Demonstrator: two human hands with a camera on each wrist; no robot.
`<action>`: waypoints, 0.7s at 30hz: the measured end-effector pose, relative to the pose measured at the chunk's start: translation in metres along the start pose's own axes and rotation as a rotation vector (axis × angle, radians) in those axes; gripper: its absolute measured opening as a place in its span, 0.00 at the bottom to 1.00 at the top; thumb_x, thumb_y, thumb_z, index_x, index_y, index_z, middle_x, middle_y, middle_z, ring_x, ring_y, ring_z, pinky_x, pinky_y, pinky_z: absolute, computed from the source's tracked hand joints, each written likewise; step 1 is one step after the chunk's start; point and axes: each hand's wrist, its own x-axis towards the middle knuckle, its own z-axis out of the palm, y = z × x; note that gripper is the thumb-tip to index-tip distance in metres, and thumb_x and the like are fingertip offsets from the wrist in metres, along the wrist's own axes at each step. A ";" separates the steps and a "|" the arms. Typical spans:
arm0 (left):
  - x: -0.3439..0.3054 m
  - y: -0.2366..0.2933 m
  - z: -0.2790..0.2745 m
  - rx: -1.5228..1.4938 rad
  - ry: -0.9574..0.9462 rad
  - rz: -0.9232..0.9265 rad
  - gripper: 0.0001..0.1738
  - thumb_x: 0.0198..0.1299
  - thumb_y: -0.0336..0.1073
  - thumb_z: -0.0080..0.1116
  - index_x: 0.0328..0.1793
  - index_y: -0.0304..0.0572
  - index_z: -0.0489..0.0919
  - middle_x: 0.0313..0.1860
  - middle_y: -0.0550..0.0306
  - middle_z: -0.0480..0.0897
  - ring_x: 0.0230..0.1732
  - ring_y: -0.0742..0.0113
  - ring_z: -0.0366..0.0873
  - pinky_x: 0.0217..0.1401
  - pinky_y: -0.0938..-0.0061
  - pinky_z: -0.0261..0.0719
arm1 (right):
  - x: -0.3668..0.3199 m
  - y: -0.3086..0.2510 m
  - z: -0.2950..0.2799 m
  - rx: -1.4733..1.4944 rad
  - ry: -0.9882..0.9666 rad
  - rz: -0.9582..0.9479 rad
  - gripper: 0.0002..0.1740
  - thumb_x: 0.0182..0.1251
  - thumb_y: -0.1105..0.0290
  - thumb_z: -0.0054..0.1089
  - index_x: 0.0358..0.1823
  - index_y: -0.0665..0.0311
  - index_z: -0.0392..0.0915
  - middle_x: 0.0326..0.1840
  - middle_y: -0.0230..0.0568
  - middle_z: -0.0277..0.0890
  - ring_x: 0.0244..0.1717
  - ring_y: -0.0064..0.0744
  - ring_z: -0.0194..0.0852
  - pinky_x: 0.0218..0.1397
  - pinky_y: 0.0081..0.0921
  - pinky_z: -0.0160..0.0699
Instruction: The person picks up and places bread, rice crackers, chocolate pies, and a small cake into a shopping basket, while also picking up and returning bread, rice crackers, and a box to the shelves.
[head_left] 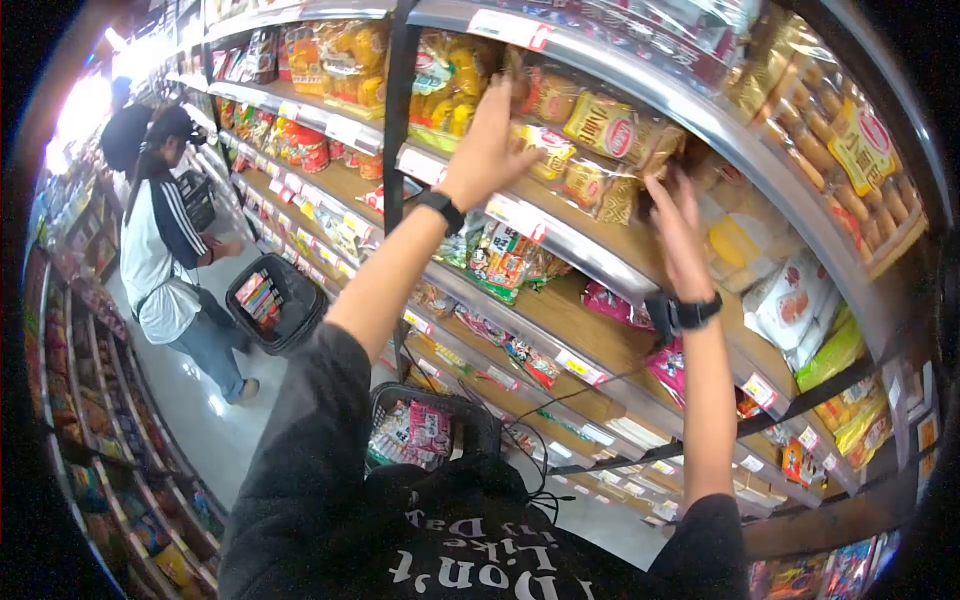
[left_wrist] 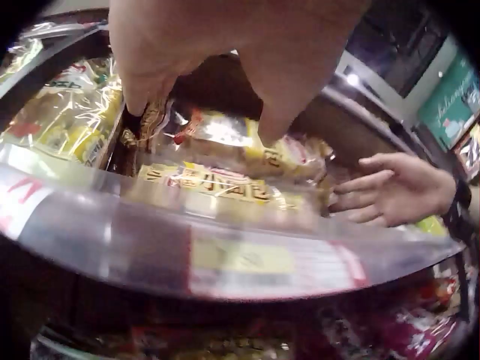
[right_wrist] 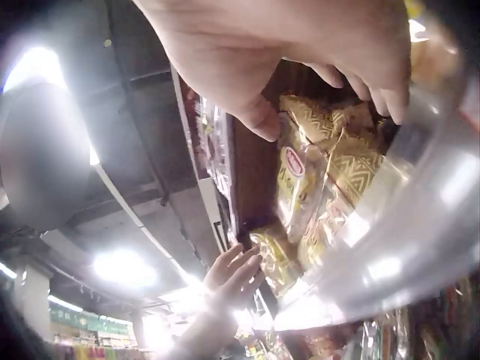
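Gold-and-clear bags of small bread (head_left: 603,126) lie stacked on an upper shelf, their printed labels facing out. At the left end of the stack is my left hand (head_left: 490,145), fingers extended and thumb spread across the front of the bags. My right hand (head_left: 680,238) stands at the right end, fingers straight beside the crimped gold wrapper ends (right_wrist: 352,161). The bread bags lie between the two palms. In the left wrist view, a front bag (left_wrist: 217,187) sits right behind the shelf lip, and the right hand (left_wrist: 394,189) reaches in from the side with fingers extended.
Yellow snack bags (head_left: 445,85) adjoin on the left, and white packs (head_left: 790,305) on the right. A metal shelf edge (head_left: 640,75) runs overhead. Below stands a black basket (head_left: 480,425) with pink packages, near loose cables. Another person (head_left: 165,250) stands left by a basket (head_left: 300,335).
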 end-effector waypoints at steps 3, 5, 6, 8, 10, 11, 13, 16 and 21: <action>-0.057 0.041 -0.045 -0.153 0.071 -0.125 0.44 0.53 0.37 0.73 0.73 0.30 0.63 0.67 0.35 0.71 0.69 0.45 0.69 0.73 0.63 0.65 | -0.060 0.004 -0.009 0.097 -0.004 -0.104 0.41 0.70 0.60 0.63 0.76 0.71 0.54 0.76 0.54 0.60 0.79 0.42 0.54 0.78 0.36 0.56; -0.120 0.042 -0.076 -0.275 0.151 -0.168 0.31 0.53 0.26 0.70 0.64 0.32 0.73 0.56 0.43 0.80 0.57 0.53 0.79 0.65 0.66 0.72 | -0.114 0.016 -0.017 0.120 -0.005 -0.119 0.32 0.70 0.66 0.62 0.70 0.73 0.63 0.72 0.55 0.66 0.76 0.45 0.60 0.77 0.38 0.59; -0.165 0.031 -0.082 -0.225 0.251 -0.123 0.29 0.53 0.22 0.68 0.62 0.34 0.73 0.53 0.45 0.81 0.54 0.54 0.81 0.63 0.63 0.75 | -0.140 0.026 -0.024 0.103 0.009 -0.099 0.26 0.69 0.69 0.62 0.65 0.73 0.70 0.68 0.55 0.71 0.74 0.46 0.64 0.75 0.38 0.61; -0.234 0.024 -0.117 -0.194 0.177 -0.222 0.23 0.55 0.19 0.63 0.58 0.35 0.74 0.51 0.47 0.81 0.51 0.59 0.81 0.61 0.64 0.75 | -0.189 0.046 -0.032 -0.391 -0.046 -0.421 0.12 0.66 0.75 0.63 0.49 0.71 0.80 0.55 0.53 0.81 0.63 0.46 0.78 0.67 0.37 0.73; -0.337 0.003 -0.138 -0.263 0.172 -0.659 0.20 0.57 0.20 0.62 0.57 0.35 0.74 0.48 0.51 0.82 0.47 0.66 0.81 0.56 0.69 0.77 | -0.221 0.066 -0.032 -0.510 -0.270 -0.406 0.05 0.64 0.78 0.62 0.40 0.71 0.82 0.44 0.50 0.85 0.50 0.42 0.84 0.57 0.35 0.79; -0.380 -0.005 -0.145 -0.263 0.192 -0.897 0.18 0.59 0.22 0.62 0.55 0.35 0.74 0.46 0.53 0.82 0.45 0.70 0.80 0.53 0.72 0.78 | -0.239 0.087 -0.026 -0.548 -0.285 -0.229 0.05 0.64 0.78 0.62 0.39 0.72 0.82 0.41 0.48 0.85 0.46 0.40 0.84 0.54 0.34 0.80; -0.500 -0.016 -0.165 -0.084 0.075 -1.384 0.13 0.62 0.28 0.63 0.51 0.34 0.76 0.44 0.55 0.83 0.41 0.74 0.80 0.45 0.76 0.79 | -0.282 0.135 -0.005 -0.535 -0.310 0.225 0.06 0.66 0.76 0.63 0.38 0.73 0.81 0.38 0.44 0.84 0.40 0.33 0.83 0.48 0.30 0.81; -0.656 0.002 -0.181 -0.012 0.008 -1.596 0.18 0.59 0.35 0.69 0.49 0.32 0.77 0.43 0.51 0.83 0.41 0.66 0.82 0.44 0.71 0.81 | -0.358 0.221 0.022 -0.155 -0.310 0.738 0.10 0.73 0.70 0.59 0.43 0.72 0.80 0.39 0.38 0.84 0.42 0.26 0.82 0.47 0.25 0.81; -0.796 0.035 -0.166 0.007 -0.335 -1.891 0.34 0.55 0.44 0.74 0.59 0.26 0.72 0.49 0.41 0.82 0.52 0.57 0.81 0.55 0.65 0.80 | -0.443 0.331 0.094 -0.031 -0.509 1.168 0.13 0.73 0.65 0.61 0.47 0.69 0.79 0.42 0.37 0.83 0.43 0.25 0.82 0.48 0.25 0.80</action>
